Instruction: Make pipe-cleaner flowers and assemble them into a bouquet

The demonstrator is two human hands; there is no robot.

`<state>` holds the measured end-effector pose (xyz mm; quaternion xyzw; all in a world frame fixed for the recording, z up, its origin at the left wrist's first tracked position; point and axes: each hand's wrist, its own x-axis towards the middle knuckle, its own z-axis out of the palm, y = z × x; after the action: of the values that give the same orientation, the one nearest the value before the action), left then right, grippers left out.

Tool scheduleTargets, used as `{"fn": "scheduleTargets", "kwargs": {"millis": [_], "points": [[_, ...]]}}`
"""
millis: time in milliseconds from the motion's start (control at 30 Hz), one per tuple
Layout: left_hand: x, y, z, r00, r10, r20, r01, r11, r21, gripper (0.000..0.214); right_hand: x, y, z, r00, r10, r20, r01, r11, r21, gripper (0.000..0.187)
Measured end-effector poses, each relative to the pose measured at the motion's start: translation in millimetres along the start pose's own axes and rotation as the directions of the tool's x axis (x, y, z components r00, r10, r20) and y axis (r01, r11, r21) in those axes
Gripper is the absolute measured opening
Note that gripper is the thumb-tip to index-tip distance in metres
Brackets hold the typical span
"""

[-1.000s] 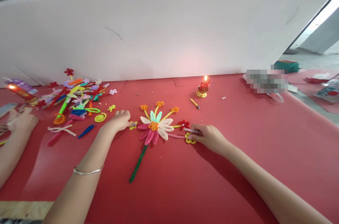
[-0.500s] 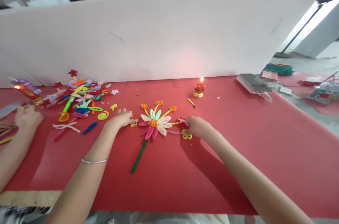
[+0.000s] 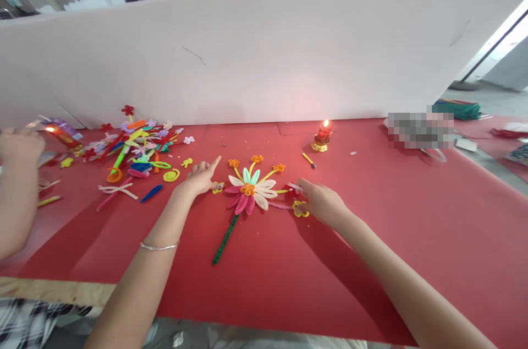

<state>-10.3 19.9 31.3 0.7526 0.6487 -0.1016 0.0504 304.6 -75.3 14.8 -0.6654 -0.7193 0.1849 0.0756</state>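
Note:
A fuzzy pipe-cleaner flower (image 3: 247,189) lies on the red table between my hands, with white, pink and mint petals, an orange centre and a green stem (image 3: 225,240). Small orange flowers on yellow stalks fan out above it. My left hand (image 3: 201,177) is open, index finger stretched out, its thumb side by a small yellow flower (image 3: 218,187). On the right, my right hand (image 3: 324,200) rests with fingers apart. Its fingertips touch a red flower (image 3: 292,189) and its thumb a yellow flower (image 3: 300,210), each partly hidden.
Loose pipe-cleaner pieces (image 3: 140,145) are heaped at left, near a second lit candle (image 3: 64,137). Another person's arm (image 3: 18,195) reaches in there. A lit red candle (image 3: 324,134) in a gold holder stands behind my right hand, near a short yellow stick (image 3: 308,160). A white panel (image 3: 247,63) borders the back.
The view has swung slightly left. My left index finger has stretched out, and my right fingers have loosened. The other person's hand has lifted away from the table at left.

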Motion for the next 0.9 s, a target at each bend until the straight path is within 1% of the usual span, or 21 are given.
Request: {"fn": "scheduleTargets", "kwargs": {"millis": [67, 133, 200, 300, 367, 467, 600, 700, 800, 900], "points": [[0.4, 1.6, -6.7, 0.998, 0.068, 0.018, -0.069, 0.996, 0.055, 0.088, -2.7, 1.5, 1.4, 1.0, -0.014, -0.01, 0.015, 1.0, 0.02, 0.046], [1.2, 0.6, -12.0, 0.994, 0.105, 0.03, -0.108, 0.987, 0.122, 0.086, -5.3, 3.2, 2.6, 0.999, -0.032, 0.006, 0.032, 0.999, 0.044, 0.051], [1.9, -1.9, -14.6, 0.991, 0.131, 0.033, -0.135, 0.976, 0.17, 0.084, -7.1, 5.6, 3.7, 1.0, -0.025, 0.018, 0.024, 0.999, 0.048, 0.049], [2.7, -4.0, -14.6, 0.98, 0.2, 0.006, -0.196, 0.956, 0.219, 0.086, -8.2, 10.3, 5.2, 1.0, 0.005, 0.028, -0.007, 0.998, 0.063, 0.045], [3.9, -2.4, -14.5, 0.968, 0.253, -0.013, -0.239, 0.931, 0.275, 0.085, -8.3, 12.8, 6.2, 1.0, -0.006, 0.025, 0.004, 0.997, 0.082, 0.044], [8.2, 4.0, -18.2, 0.953, 0.301, 0.02, -0.288, 0.89, 0.354, 0.08, -8.4, 14.3, 7.4, 0.999, -0.043, 0.018, 0.041, 0.996, 0.08, 0.043], [17.9, 15.2, -28.1, 0.954, 0.288, 0.081, -0.298, 0.887, 0.352, 0.087, -9.3, 12.3, 6.2, 0.999, -0.038, 0.027, 0.037, 0.997, 0.063, 0.041], [23.0, 20.2, -32.0, 0.96, 0.254, 0.115, -0.278, 0.896, 0.345, 0.091, -9.8, 10.1, 3.3, 0.998, -0.046, 0.049, 0.041, 0.996, 0.084, 0.036], [22.5, 18.7, -30.9, 0.967, 0.227, 0.114, -0.253, 0.897, 0.362, 0.088, -8.8, 8.8, 0.3, 0.995, -0.054, 0.08, 0.046, 0.994, 0.095, 0.028], [19.0, 15.2, -29.4, 0.964, 0.247, 0.1, -0.266, 0.898, 0.35, 0.083, -6.0, 7.6, -2.1, 0.994, -0.045, 0.1, 0.036, 0.996, 0.086, 0.02]]}}
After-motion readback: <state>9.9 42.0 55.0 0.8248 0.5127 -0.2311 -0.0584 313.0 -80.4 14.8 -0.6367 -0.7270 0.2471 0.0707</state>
